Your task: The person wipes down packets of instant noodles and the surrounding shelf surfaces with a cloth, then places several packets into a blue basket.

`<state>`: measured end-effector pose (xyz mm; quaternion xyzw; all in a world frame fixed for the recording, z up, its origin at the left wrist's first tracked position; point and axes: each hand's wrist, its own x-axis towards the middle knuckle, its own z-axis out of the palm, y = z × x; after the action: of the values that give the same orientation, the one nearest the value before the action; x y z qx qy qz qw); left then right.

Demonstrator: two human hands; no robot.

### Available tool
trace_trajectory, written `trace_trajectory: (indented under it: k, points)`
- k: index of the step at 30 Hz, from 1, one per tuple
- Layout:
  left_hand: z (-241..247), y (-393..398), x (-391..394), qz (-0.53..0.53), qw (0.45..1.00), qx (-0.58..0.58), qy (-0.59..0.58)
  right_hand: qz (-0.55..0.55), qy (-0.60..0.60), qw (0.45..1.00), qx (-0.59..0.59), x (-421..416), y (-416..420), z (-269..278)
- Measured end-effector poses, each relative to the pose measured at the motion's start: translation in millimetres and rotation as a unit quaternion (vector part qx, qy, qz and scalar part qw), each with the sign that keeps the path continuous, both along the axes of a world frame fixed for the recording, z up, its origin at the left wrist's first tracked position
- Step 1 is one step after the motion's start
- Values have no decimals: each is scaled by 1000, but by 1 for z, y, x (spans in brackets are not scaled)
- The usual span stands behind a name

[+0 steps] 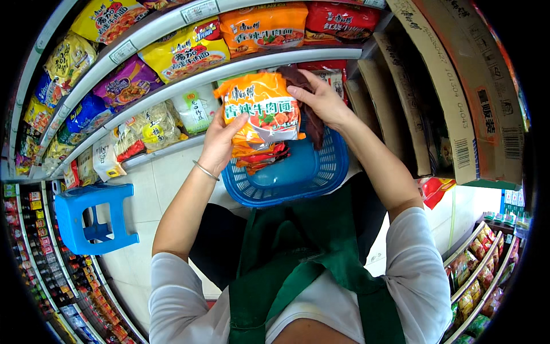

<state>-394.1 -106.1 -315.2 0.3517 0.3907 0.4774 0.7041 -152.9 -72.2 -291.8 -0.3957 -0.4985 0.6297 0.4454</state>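
My left hand [221, 139] grips the left side of an orange packet of instant noodles [263, 96], its thumb across the front. A dark maroon cloth [316, 124] is bunched in my right hand [320, 96], held at the packet's upper right edge with the thumb near the wrapper. Both hands are over a blue plastic shopping basket [296, 170], which sits between my knees. Below the held packet, more orange and red noodle packets [260, 161] lie at the basket's left side. The held packet partly hides them.
Shelves of noodle packets [184, 56] curve across the front and left. At the right stand open cardboard cartons [447, 107]. A blue plastic stool [71, 215] is on the tiled floor [150, 185] at my left. More stocked shelves [468, 284] stand behind at the lower right.
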Motion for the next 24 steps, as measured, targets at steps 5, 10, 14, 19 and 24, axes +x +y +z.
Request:
trace_trajectory:
  k: [5,10,14,19,24]
  points:
    - [-27,-32,7,27,999,-32,-21,25,-67,995,-70,12,-9,-40]
    - [-61,-67,36,-42,995,-94,-4,142,-128,974,-125,60,-19,-61]
    - [-105,-82,58,-79,983,-166,16,223,-359,904,-64,84,-21,-86]
    - [-177,-82,83,-130,962,-193,142,117,-604,789,7,91,-21,-140]
    - [-276,-86,102,-103,914,-230,318,71,-609,790,8,75,-29,-131]
